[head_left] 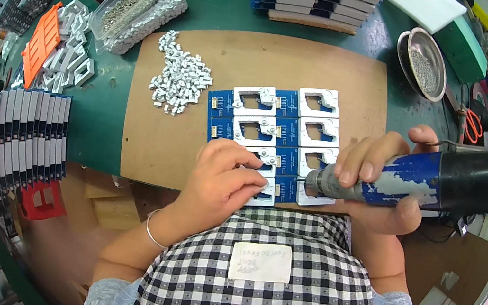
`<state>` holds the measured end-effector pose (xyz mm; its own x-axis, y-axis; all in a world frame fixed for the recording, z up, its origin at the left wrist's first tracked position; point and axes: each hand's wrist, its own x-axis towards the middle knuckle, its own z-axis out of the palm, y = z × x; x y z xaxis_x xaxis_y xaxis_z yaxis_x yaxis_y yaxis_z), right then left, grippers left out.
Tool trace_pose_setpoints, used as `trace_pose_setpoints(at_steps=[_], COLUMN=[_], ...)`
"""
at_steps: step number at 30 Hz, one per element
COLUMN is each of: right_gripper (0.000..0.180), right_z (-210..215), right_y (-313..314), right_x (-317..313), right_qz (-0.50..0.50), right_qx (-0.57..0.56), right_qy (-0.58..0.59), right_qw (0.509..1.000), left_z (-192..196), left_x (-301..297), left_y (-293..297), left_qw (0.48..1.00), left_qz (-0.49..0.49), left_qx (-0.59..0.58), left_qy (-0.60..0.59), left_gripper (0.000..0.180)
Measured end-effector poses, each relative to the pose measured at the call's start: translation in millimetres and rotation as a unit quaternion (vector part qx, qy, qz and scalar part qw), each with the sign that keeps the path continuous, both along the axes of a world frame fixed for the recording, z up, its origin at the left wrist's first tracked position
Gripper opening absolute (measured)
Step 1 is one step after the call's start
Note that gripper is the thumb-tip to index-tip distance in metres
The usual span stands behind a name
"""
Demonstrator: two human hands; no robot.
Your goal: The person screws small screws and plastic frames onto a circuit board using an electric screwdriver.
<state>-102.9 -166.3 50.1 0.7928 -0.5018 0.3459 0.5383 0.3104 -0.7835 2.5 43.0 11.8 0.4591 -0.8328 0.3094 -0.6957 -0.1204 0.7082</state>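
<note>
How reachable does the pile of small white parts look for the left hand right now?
Probably yes: the pile lies ahead and to the left of the left hand, with bare brown board leading to it. Whether that hand holds something is unclear.

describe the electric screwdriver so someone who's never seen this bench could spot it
On the green table lies a brown board. At its lower right, the right hand holds the electric screwdriver, nose toward white frames on blue circuit boards. Its thick barrel, scuffed blue with a black rear, sets it apart from those flat pieces.
</note>
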Motion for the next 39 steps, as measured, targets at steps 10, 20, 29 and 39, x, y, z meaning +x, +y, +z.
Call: trace_pose_setpoints(at_steps=[10, 20, 29, 39], right_gripper=[0.069, 0.065, 0.06, 0.066], right_z=[9.7, 15.1, 17.7, 17.0], right_y=[6.4, 15.0, 29.7, 30.5], right_x=[-15.6, -10.5, -6.7, 6.1], right_qz=[-0.009, 0.055, 0.103, 0.139], right_qx=[-0.016, -0.065, -0.134, -0.14], right_qy=[0.062, 0.043, -0.011, -0.003], right_qw=[0.998, 0.995, 0.986, 0.98], left_z=[-8.6, -10.2, -25.2, -30.2], left_x=[-11.7, -8.3, -2.7, 0.6], left_y=[-1.8, -7.4, -2.7, -4.0], left_qw=[0.998, 0.99, 0.999, 0.998], left_qz=[0.04, 0.028, 0.012, 0.003], left_qx=[0.031, 0.02, -0.043, -0.064], left_qy=[-0.03, -0.136, -0.024, -0.025], left_gripper=[0.017, 0.018, 0.021, 0.021])
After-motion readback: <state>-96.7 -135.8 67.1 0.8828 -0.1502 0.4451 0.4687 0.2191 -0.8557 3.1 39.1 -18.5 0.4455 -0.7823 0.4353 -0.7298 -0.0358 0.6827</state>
